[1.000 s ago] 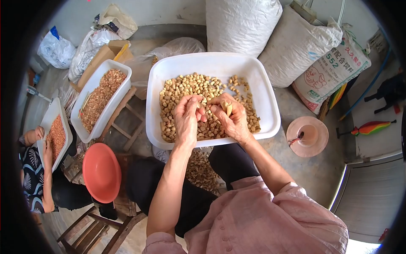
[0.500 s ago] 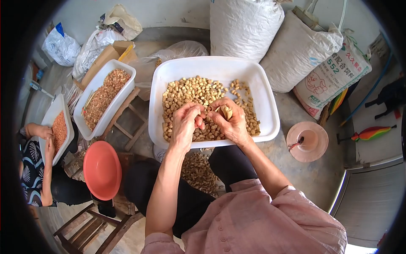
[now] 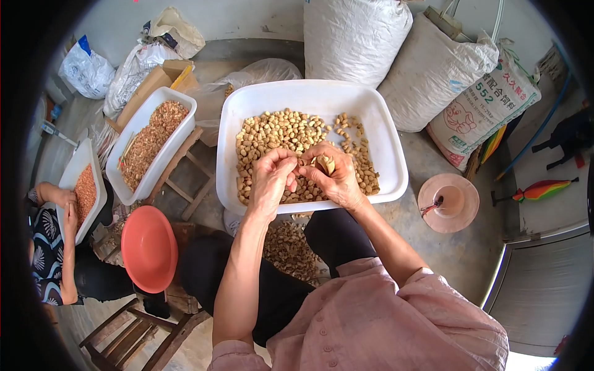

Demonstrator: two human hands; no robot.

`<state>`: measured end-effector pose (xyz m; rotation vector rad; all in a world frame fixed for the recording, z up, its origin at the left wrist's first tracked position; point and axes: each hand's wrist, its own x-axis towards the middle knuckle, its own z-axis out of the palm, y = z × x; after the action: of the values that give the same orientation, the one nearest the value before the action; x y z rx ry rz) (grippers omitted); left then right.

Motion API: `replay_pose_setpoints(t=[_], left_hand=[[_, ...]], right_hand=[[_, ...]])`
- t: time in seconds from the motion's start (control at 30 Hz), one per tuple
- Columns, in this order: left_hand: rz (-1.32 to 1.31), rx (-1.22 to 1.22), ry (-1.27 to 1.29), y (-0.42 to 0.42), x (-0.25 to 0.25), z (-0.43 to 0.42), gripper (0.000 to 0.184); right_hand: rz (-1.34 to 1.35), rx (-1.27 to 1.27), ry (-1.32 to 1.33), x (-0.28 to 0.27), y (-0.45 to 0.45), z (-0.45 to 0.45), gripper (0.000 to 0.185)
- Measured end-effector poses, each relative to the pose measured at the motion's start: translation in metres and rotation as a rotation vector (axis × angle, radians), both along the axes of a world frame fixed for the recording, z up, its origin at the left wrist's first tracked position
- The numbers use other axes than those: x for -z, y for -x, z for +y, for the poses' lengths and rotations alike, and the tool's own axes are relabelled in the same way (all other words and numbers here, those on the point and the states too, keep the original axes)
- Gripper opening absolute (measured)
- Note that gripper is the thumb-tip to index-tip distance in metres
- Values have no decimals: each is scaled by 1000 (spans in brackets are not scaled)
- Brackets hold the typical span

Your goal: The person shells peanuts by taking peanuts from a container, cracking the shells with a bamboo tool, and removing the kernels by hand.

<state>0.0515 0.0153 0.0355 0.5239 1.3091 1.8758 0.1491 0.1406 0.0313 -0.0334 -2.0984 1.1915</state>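
A white plastic tub (image 3: 394, 167) on my lap holds many unshelled peanuts (image 3: 272, 128). Over its near half, my two hands meet at the fingertips. My left hand (image 3: 272, 179) is closed in a pinch at thumb and forefinger; whatever lies between them is too small to make out. My right hand (image 3: 334, 176) is curled around pale peanut shells (image 3: 325, 162), which stick up between thumb and fingers. Its thumb and forefinger tips touch my left fingertips.
Broken shells (image 3: 291, 250) cover the floor between my legs. To the left are a red basin (image 3: 150, 247), a tub of shelled peanuts (image 3: 154, 145) and a co-worker's hands (image 3: 67, 204) at another tub. Full sacks (image 3: 359, 40) stand behind; a pink hat-like thing (image 3: 458, 207) lies at right.
My fingertips have drawn closer together and now touch. The shells remain in my right hand. The whole view has shifted slightly.
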Motion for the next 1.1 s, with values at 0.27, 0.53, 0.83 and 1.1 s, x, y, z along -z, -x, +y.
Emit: replay_pose_setpoints(t=[0.27, 0.53, 0.83, 1.1], left_hand=[[-6, 5, 11, -2, -1, -1, 12], [-53, -18, 9, 6, -7, -10, 33], [-132, 102, -26, 15, -3, -18, 59], [-117, 181, 33, 15, -6, -30, 47]], right_hand=[[5, 8, -7, 3, 0, 1, 17], [-34, 63, 54, 6, 2, 2, 17], [-33, -79, -65, -8, 2, -2, 18], [-106, -279, -52, -7, -1, -16, 26]])
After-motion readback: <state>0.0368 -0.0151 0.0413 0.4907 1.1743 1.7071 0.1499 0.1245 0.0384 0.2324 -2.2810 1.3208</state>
